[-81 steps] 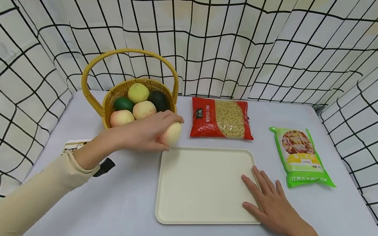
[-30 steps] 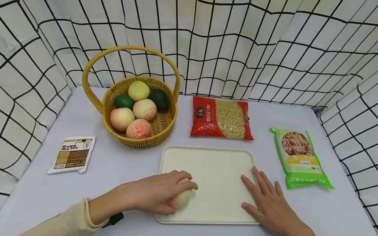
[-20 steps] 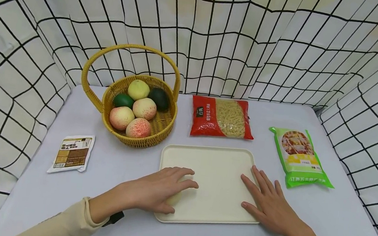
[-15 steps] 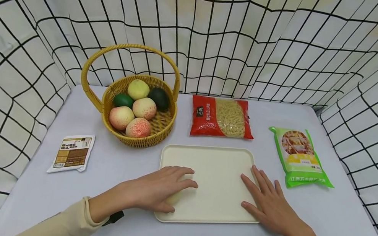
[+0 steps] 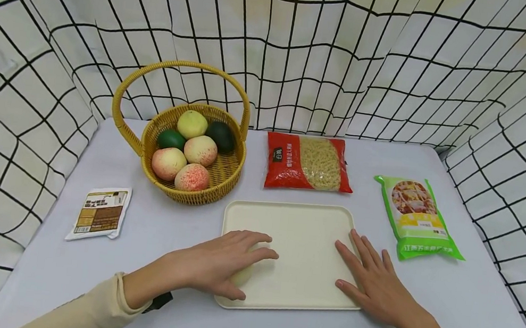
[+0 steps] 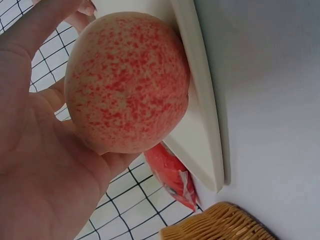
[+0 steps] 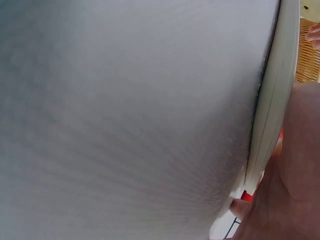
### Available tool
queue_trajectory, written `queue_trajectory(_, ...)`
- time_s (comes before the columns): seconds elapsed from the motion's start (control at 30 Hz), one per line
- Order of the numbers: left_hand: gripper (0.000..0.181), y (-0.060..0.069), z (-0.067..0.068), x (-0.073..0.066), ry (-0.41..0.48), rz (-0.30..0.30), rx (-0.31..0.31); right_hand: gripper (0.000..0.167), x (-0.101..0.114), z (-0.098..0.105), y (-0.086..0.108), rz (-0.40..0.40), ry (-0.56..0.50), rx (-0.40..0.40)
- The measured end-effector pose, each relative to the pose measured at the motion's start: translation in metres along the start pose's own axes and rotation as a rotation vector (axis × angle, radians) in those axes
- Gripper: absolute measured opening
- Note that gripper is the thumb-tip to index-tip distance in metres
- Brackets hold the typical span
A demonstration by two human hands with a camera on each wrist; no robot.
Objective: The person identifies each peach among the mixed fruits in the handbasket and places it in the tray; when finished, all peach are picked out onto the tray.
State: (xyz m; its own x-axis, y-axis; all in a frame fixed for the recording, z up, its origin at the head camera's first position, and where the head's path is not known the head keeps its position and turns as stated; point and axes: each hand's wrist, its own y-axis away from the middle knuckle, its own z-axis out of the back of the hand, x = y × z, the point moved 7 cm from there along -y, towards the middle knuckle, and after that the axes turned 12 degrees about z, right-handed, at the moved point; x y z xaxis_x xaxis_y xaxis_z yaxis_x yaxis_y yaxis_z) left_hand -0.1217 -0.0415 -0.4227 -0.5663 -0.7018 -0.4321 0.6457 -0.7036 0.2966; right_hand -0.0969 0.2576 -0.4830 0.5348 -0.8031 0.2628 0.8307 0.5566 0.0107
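A peach (image 6: 127, 85), pale with red speckles, lies at the left end of the cream tray (image 5: 301, 253). In the head view most of it is hidden beneath my left hand (image 5: 216, 260). The fingers of that hand are spread loosely about the peach, thumb apart from the other fingers; whether any still touch it I cannot tell. My right hand (image 5: 373, 282) rests with spread fingers over the tray's right edge. In the right wrist view the tray's side (image 7: 272, 95) shows beside that hand.
A yellow wicker basket (image 5: 214, 193) with several fruits stands behind the tray on the left. A red pasta bag (image 5: 311, 164) lies at the back, a green food bag (image 5: 418, 218) at right, a brown-and-white packet (image 5: 100, 213) at left. Black-gridded white walls surround the table.
My left hand has carried the peach from beside the basket down to the tray's left end. Its fingers have since loosened and spread off the peach. The right hand has stayed put.
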Motion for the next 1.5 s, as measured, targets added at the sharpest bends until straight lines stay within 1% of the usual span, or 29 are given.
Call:
queue_trajectory(0.1,0.085,-0.001,0.007,0.001,0.012,0.003,-0.018,0.078,0.000,0.002,-0.001,-0.003,-0.006,0.001)
queue_trajectory(0.17,0.086,-0.001,0.017,0.003,0.022,0.009,-0.035,0.078,-0.001,0.003,-0.001,-0.009,-0.012,0.008)
queue_trajectory(0.23,0.087,0.000,0.028,0.006,0.037,0.016,-0.055,0.078,-0.001,0.004,-0.002,-0.012,-0.013,0.014)
queue_trajectory(0.33,0.089,0.001,0.049,0.013,0.043,0.018,-0.100,0.078,-0.002,0.005,-0.003,-0.014,-0.015,0.015)
queue_trajectory(0.43,0.090,0.004,0.070,0.020,0.027,0.021,-0.166,0.078,-0.003,0.003,-0.003,-0.017,-0.021,0.008)
queue_trajectory(0.5,0.089,0.006,0.081,0.026,0.013,0.035,-0.203,0.078,-0.001,0.000,-0.002,-0.016,-0.023,0.005)
queue_trajectory(0.57,0.087,0.007,0.090,0.033,0.001,0.048,-0.233,0.078,0.001,-0.005,0.002,-0.019,-0.032,0.011)
queue_trajectory(0.67,0.084,0.007,0.101,0.044,-0.028,0.074,-0.258,0.078,0.006,-0.010,0.006,-0.018,-0.040,0.019)
queue_trajectory(0.77,0.080,0.003,0.114,0.059,-0.064,0.099,-0.288,0.078,0.008,-0.010,0.007,-0.016,-0.038,0.013)
queue_trajectory(0.83,0.077,-0.001,0.123,0.070,-0.110,0.131,-0.311,0.078,0.008,-0.008,0.005,-0.012,-0.031,0.001)
queue_trajectory(0.9,0.074,-0.006,0.133,0.082,-0.148,0.175,-0.318,0.078,0.007,-0.006,0.004,-0.010,-0.029,-0.002)
queue_trajectory(1.0,0.071,-0.014,0.145,0.100,-0.229,0.252,-0.295,0.078,0.005,-0.006,0.003,-0.013,-0.033,0.001)
queue_trajectory(1.1,0.071,-0.023,0.154,0.118,-0.286,0.332,-0.233,0.078,0.004,-0.006,0.002,-0.019,-0.035,0.005)
queue_trajectory(1.17,0.071,-0.028,0.158,0.129,-0.303,0.380,-0.185,0.078,0.003,-0.006,0.002,-0.023,-0.033,0.005)
queue_trajectory(1.23,0.072,-0.034,0.162,0.138,-0.296,0.424,-0.144,0.078,0.002,-0.005,0.002,-0.025,-0.033,0.003)
queue_trajectory(1.33,0.072,-0.042,0.167,0.147,-0.274,0.465,-0.095,0.078,0.000,-0.004,0.001,-0.026,-0.032,0.003)
queue_trajectory(1.5,0.073,-0.051,0.170,0.155,-0.241,0.507,-0.027,0.078,-0.001,-0.001,-0.001,-0.019,-0.022,-0.002)
